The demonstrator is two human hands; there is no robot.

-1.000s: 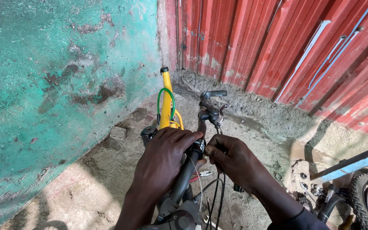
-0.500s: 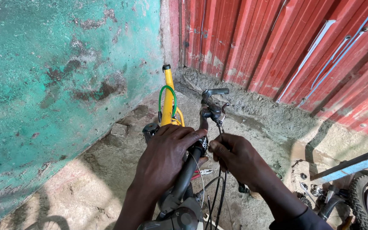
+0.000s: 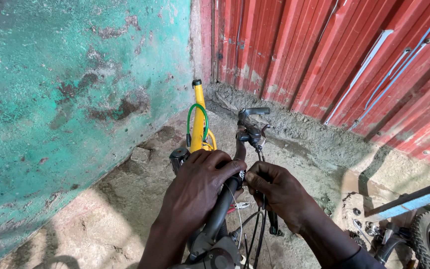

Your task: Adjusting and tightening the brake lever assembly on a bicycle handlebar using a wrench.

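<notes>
**Both hands on a bicycle handlebar in a narrow corner**

Head view: the left hand (image 3: 200,187) is closed in a full grip around the black handlebar (image 3: 223,204), fingers wrapped over the top of the bar near the middle of the scene. The right hand (image 3: 282,192) sits just beside it on the right, fingers curled and pinched together at the bar where thin black cables (image 3: 260,234) run down; whether it pinches a cable or only the bar cannot be told. The bar runs from the near bottom edge away toward its far end, where a black brake lever (image 3: 253,113) and its clamp stick out to the right.

Just beyond the left hand a yellow frame tube (image 3: 197,119) rises toward the far wall, with a green cable loop (image 3: 196,112) arched around it.

On the left, a rough turquoise plastered wall (image 3: 65,99) stands close to the bicycle, leaving only a strip of bare dirt floor (image 3: 110,219) between. At the far side and to the right, a red corrugated metal wall (image 3: 324,55) closes the corner, its foot lined with a rough cement ridge. At the near right edge a blue bar (image 3: 414,201) and a knobbly tyre (image 3: 426,231) of another bicycle crowd in; open floor lies between them and the right hand.
</notes>
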